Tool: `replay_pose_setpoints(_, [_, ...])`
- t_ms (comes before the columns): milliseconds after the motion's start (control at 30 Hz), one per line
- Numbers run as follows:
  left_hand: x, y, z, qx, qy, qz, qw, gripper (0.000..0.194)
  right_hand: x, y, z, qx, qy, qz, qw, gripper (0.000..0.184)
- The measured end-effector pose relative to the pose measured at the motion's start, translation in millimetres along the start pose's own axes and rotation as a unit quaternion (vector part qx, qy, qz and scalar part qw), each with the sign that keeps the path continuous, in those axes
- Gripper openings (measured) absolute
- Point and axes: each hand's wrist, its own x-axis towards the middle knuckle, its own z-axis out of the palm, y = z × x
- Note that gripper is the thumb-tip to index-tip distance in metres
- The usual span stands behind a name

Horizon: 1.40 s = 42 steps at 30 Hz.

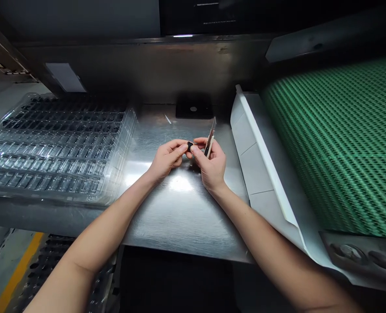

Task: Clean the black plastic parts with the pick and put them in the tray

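Above the middle of the metal table, the fingertips of my left hand [166, 160] pinch a small black part [189, 146]. My right hand [214, 168] meets it there, its thumb and fingertips pressed against the same part. Tucked in the right hand is a utility knife [210, 142] with a pale handle, its blade pointing up and away from me. My fingers cover much of the black part, so its exact shape is hard to make out.
To the left lies a clear plastic tray [123, 150] with many pockets; dark parts fill its far rows. A black flat object [194, 111] and a thin white strip [167, 118] lie toward the back. On the right, a white barrier [254, 143] borders a green conveyor belt [345, 148].
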Motion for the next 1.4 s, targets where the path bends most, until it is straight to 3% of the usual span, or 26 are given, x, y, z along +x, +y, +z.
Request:
replay_pose_setpoints(467, [0.5,1.2,-9.8,-0.048,-0.039,-0.062,0.996,0.042,-2.0,-1.5,0.9,-0.023,-0.048,-0.035,0.998,0.022])
replay_pose_setpoints(700, [3.3,3.5,-13.2,-0.106,0.035,-0.038,0.993,0.041,-1.3,3.1,-5.6,-0.111,-0.046,-0.077,0.99,0.03])
replay_pose_setpoints(900, [4.4,6.3,-15.6,-0.112,0.071,-0.019,0.991,0.04,-0.2,-5.9,-5.5,-0.223,-0.082,-0.169,0.957,0.043])
replay_pose_setpoints(1400, [5.1,7.0,-16.8,-0.115,0.085,-0.018,0.99,0.041,-0.6,-5.3,-4.8,-0.245,-0.08,-0.165,0.952,0.046])
